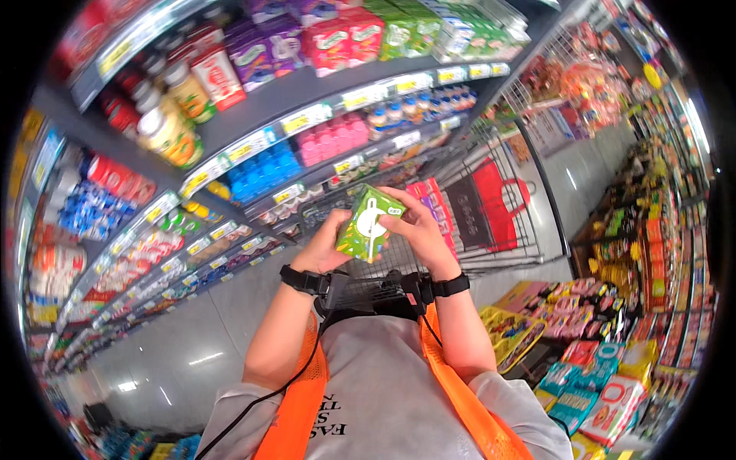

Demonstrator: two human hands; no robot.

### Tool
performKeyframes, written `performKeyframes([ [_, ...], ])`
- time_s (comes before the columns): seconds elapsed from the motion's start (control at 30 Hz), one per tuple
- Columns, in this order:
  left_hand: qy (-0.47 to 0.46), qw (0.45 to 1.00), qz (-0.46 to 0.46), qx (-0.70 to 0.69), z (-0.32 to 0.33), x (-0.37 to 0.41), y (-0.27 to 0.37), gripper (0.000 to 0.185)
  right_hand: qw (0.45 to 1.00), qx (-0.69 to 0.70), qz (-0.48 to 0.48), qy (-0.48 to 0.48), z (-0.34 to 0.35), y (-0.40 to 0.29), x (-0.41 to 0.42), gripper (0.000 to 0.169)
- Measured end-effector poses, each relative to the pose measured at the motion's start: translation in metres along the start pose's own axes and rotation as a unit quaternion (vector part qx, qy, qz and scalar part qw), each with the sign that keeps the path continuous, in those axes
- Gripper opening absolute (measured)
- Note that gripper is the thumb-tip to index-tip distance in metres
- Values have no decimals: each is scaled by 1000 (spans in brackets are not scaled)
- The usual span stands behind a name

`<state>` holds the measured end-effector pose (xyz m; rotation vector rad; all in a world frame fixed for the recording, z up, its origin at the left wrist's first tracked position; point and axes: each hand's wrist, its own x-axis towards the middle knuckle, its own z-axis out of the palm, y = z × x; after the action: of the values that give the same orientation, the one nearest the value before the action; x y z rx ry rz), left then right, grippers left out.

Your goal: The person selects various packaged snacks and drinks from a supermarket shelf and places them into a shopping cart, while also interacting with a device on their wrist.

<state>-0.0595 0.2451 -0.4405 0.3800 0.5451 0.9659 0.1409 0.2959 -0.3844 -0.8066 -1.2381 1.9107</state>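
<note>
Both of my hands hold a green drink carton pack [368, 230] in front of my body, above a wire shopping cart. My left hand [322, 244] grips its left side, with the thumb near the upper left edge. My right hand [422, 230] grips the right side, its thumb on the printed front and its fingers behind. The pack's back is hidden. Beneath and to the right, the cart [483, 264] holds a pink and red package [434, 207] and a red and black bag [489, 207].
Ahead stands a shelf [259, 115] with carton packs, yellow bottles [169, 138], blue bottles [264, 175] and pink bottles [333, 138]. Another shelf section lies to the left. On the right are a display of packaged goods [575, 305], bagged goods [609, 397] and further stocked shelves. The floor [190, 351] is grey.
</note>
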Motion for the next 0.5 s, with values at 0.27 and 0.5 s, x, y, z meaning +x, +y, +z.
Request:
performKeyframes([
  [0.27, 92, 983, -88, 135, -36, 163, -51, 58, 930, -260, 24, 259, -205, 79, 38, 46],
  [0.5, 125, 933, -303, 149, -102, 345, -175, 62, 789, -534, 224, 204, -366, 233, 62, 67],
])
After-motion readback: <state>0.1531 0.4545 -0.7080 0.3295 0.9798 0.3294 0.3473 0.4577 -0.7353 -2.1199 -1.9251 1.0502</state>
